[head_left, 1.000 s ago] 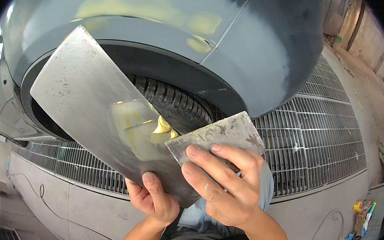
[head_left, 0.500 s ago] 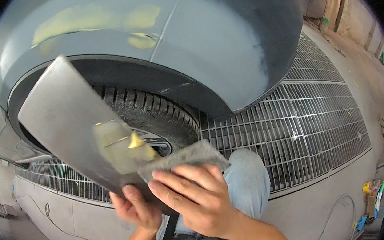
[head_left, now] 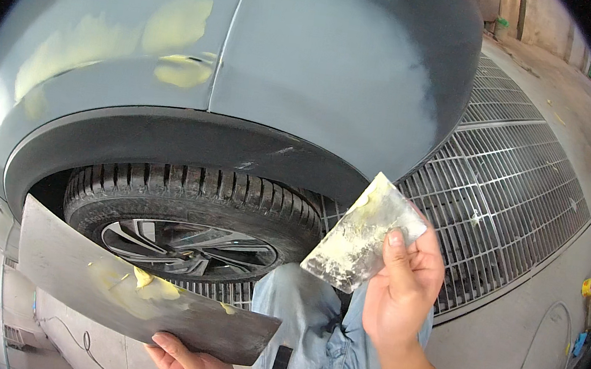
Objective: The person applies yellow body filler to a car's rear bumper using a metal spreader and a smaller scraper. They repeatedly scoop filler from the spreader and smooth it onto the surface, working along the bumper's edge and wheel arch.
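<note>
My left hand (head_left: 191, 362) grips the lower edge of a large metal plate (head_left: 62, 253), which carries a smeared blob of pale yellow putty (head_left: 146, 278). In my right hand (head_left: 404, 284), held apart from the plate at the right, is a small metal spreader (head_left: 350, 245), thumb on its face, coated with pale putty traces. Above them is a grey car body panel (head_left: 332, 57) with yellow filler patches (head_left: 175, 25) left of its vertical seam and around a dark crease. The tyre and wheel (head_left: 156, 190) sit in the dark arch below, partly behind the plate.
Metal floor grating (head_left: 498, 193) runs under and beside the car. My jeans-clad legs (head_left: 302, 316) are just below the wheel. A thin hose or cable (head_left: 532, 343) lies on the pale floor at right, near small coloured items (head_left: 587, 283). A wall (head_left: 547, 24) stands at top right.
My right hand has lifted the spreader off the plate, moving right and turning it over. The plate has dropped lower and tilted flatter. The view has shifted, showing more of the wheel.
</note>
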Demonstrator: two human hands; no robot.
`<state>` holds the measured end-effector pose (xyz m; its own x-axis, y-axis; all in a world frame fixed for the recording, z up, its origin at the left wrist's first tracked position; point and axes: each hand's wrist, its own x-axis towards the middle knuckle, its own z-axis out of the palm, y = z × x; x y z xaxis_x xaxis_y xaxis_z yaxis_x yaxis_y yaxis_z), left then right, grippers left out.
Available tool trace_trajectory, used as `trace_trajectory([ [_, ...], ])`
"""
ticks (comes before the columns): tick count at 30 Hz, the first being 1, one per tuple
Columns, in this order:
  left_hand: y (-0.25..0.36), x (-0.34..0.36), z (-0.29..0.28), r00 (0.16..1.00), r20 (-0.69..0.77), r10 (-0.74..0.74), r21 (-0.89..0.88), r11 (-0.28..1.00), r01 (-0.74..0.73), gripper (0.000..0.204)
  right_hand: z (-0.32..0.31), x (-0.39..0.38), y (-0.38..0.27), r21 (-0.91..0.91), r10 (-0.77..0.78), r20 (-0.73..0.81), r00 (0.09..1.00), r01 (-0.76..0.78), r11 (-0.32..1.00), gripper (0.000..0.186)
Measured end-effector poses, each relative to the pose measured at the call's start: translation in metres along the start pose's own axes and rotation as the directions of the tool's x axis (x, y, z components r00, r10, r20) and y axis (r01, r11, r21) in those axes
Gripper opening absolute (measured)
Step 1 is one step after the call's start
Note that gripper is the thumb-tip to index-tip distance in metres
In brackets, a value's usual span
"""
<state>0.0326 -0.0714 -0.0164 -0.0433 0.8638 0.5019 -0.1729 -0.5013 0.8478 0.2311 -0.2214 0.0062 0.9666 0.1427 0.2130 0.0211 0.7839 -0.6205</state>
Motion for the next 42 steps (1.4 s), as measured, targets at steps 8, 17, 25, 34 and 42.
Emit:
trace_trajectory([
  [8, -0.009, -0.008, -0.004, 1.0, 0.004, -0.018, -0.064, 0.998, 0.018, 0.043, 0.039, 0.029, 0.035, -0.671, -0.714, 0.448, 0.539, 0.73, 0.129, 0.041],
  [17, -0.017, 0.007, -0.02, 0.995, -0.067, -0.076, -0.04, 0.996, 0.074, 0.046, 0.092, 0.036, 0.068, -0.701, -0.716, 0.497, 0.49, 0.713, 0.002, 0.041],
  [25, -0.031, 0.018, -0.026, 0.997, 0.029, -0.076, -0.125, 0.989, 0.079, 0.042, 0.106, 0.039, 0.075, -0.733, -0.702, 0.509, 0.499, 0.678, -0.05, 0.036],
  [34, -0.037, 0.021, -0.03, 0.994, 0.052, -0.099, -0.071, 0.992, 0.102, 0.041, 0.106, 0.031, 0.066, -0.745, -0.711, 0.486, 0.509, 0.667, -0.032, 0.036],
  [42, -0.044, 0.022, -0.031, 0.998, 0.022, -0.052, -0.05, 0.997, 0.053, 0.046, 0.109, 0.027, 0.068, -0.751, -0.691, 0.482, 0.539, 0.66, -0.008, 0.036],
])
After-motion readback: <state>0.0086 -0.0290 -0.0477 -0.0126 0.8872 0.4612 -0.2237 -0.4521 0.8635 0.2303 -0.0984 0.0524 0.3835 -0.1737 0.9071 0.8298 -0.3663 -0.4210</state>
